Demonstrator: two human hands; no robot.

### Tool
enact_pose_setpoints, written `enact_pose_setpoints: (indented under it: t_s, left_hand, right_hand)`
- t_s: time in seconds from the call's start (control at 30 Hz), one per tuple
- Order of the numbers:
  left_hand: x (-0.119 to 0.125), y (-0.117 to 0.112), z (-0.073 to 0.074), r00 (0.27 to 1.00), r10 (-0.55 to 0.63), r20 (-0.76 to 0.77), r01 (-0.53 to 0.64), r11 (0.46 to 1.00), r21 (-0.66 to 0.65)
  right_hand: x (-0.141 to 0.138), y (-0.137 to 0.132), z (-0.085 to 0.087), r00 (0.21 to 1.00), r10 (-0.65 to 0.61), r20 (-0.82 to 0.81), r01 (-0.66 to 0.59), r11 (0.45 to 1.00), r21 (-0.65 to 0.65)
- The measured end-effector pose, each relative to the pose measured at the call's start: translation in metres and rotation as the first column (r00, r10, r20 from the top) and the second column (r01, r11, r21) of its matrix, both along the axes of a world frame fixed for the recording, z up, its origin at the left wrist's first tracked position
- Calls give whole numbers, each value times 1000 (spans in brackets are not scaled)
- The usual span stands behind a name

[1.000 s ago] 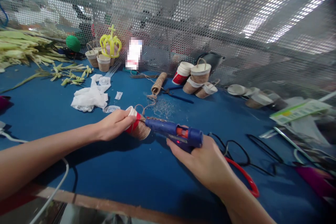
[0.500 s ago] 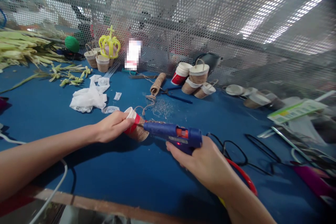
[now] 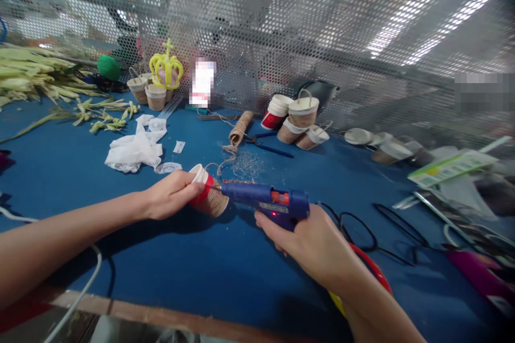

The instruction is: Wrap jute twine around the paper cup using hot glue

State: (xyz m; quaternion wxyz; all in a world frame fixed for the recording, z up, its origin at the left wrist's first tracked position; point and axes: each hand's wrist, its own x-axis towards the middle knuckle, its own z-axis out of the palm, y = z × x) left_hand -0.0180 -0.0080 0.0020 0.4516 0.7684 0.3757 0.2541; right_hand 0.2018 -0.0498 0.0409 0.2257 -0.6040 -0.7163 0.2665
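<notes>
My left hand [image 3: 175, 193] is closed around the rim end of a red and white paper cup [image 3: 206, 187], tilted on its side. Brown twine [image 3: 215, 201] is wrapped round the cup's lower part, and a strand runs from it back to a twine roll [image 3: 240, 129]. In my right hand [image 3: 309, 241] is a blue hot glue gun [image 3: 263, 199] with a lit red light. Its nozzle points left and meets the cup near the edge of the twine; I cannot tell whether it touches. My right fingers on the trigger are partly hidden.
Twine-wrapped cups with handles [image 3: 304, 112] stand at the back beside stacked red and white cups [image 3: 277, 110]. Blue-handled pliers [image 3: 269, 146] lie near the roll. White lace [image 3: 134, 150] and corn husks [image 3: 36, 72] are at left. Black cables [image 3: 362, 230] and a green-white package [image 3: 453, 169] lie at right.
The view has shifted very slightly. Both hands keep their hold, and the glue gun's nozzle stays at nearly the same place on the cup.
</notes>
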Motion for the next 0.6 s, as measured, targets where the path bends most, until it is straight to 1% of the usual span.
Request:
enact_pose_setpoints:
  t_s: [0.1, 0.23, 0.33, 0.43, 0.47, 0.53, 0.6]
  left_hand:
    - [0, 0, -2, 1000, 13, -5, -13, 1000, 17]
    - [-1, 3, -6, 999, 34, 8, -34, 999, -39]
    - [1, 4, -5, 996, 45, 79, -35, 992, -123]
    - [4, 3, -3, 981, 20, 194, 32, 964, -263]
    - [5, 2, -2, 976, 15, 218, 49, 957, -286]
    - [5, 2, -2, 979, 10, 204, 43, 966, -253]
    - [3, 2, -4, 994, 27, 106, -12, 990, -142]
  right_hand:
    - [-1, 2, 0, 1000, -5, -1, 5, 1000, 12]
    - [-1, 0, -2, 1000, 30, 3, -30, 999, 24]
    - [-1, -4, -5, 998, 56, 31, -58, 995, 75]
    - [-1, -7, -8, 993, 105, 53, -111, 987, 119]
    - [-1, -7, -8, 992, 113, 59, -120, 985, 123]
    - [0, -6, -8, 992, 113, 60, -119, 986, 117]
    - [0, -4, -7, 995, 89, 49, -93, 991, 97]
